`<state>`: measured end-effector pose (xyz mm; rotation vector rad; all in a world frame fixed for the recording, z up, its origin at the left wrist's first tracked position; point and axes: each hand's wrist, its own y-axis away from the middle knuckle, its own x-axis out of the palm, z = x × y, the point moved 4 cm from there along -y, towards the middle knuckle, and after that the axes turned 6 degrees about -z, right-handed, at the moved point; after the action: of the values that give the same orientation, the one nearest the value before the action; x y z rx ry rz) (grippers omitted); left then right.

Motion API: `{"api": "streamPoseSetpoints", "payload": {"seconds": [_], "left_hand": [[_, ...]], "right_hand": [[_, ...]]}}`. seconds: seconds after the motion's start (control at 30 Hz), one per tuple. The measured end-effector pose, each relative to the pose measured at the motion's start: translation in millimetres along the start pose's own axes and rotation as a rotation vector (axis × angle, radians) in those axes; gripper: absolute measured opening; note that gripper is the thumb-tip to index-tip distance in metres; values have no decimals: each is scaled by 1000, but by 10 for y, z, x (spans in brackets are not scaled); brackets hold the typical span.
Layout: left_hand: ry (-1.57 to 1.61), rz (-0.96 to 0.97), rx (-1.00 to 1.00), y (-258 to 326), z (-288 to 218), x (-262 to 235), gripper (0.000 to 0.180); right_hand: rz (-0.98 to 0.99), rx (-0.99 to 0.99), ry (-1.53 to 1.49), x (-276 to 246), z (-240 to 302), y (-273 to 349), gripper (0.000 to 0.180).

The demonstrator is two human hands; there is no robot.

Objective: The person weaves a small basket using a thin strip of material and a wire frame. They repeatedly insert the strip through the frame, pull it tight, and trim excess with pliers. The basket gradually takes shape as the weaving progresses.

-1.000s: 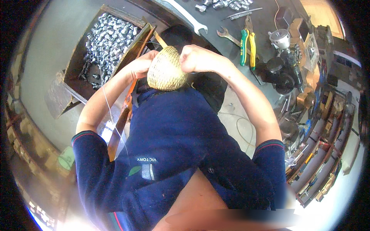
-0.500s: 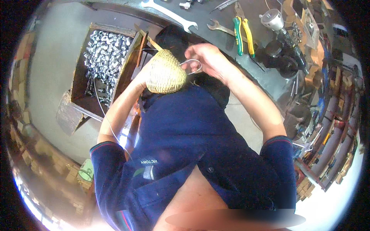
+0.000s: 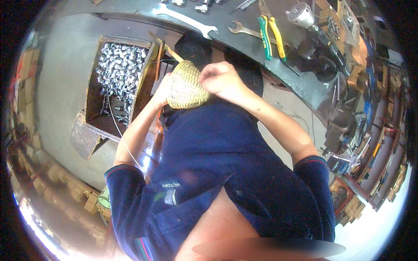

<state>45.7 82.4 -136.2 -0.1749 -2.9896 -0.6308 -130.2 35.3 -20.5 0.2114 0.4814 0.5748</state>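
Observation:
A small rounded basket (image 3: 187,87), woven of yellow-green strands, is held up in front of my lap. My left hand (image 3: 163,87) grips its left side, with most of the fingers hidden behind the weave. Against the right side my right hand (image 3: 222,82) is closed, its fingertips pinched together at the basket wall. What lies between those fingertips is hidden. A flat wooden strip (image 3: 174,54) slants up from behind the basket's top. One thin pale wire (image 3: 123,135) curves down across my left forearm towards my shirt.
Left of me stands a wooden box (image 3: 101,126) holding many shiny metal fittings (image 3: 119,69). On the dark workbench ahead lie a large open-end wrench (image 3: 185,19), a smaller wrench (image 3: 246,30), green-and-yellow pliers (image 3: 272,37) and a metal tool with a round head (image 3: 302,16).
My right hand has moved in against the basket, its fingers now pinched together. The wire loop seen beside it earlier no longer shows. The bench and box have shifted slightly in view.

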Motion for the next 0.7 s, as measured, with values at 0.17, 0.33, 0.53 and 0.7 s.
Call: {"api": "streamPoseSetpoints", "payload": {"seconds": [0.17, 0.33, 0.53, 0.7], "left_hand": [[-402, -65, 258, 85, -420, 86, 24], [-528, -225, 475, -61, -157, -48, 23], [-959, -261, 374, 53, -407, -39, 19], [-960, -307, 622, 47, -779, 50, 7]], "right_hand": [[-237, -518, 145, -147, 145, 53, 46], [56, -720, 477, 381, 309, -99, 57], [181, -779, 758, 121, 235, 31, 37], [287, -1051, 581, 371, 255, -14, 24]]}}
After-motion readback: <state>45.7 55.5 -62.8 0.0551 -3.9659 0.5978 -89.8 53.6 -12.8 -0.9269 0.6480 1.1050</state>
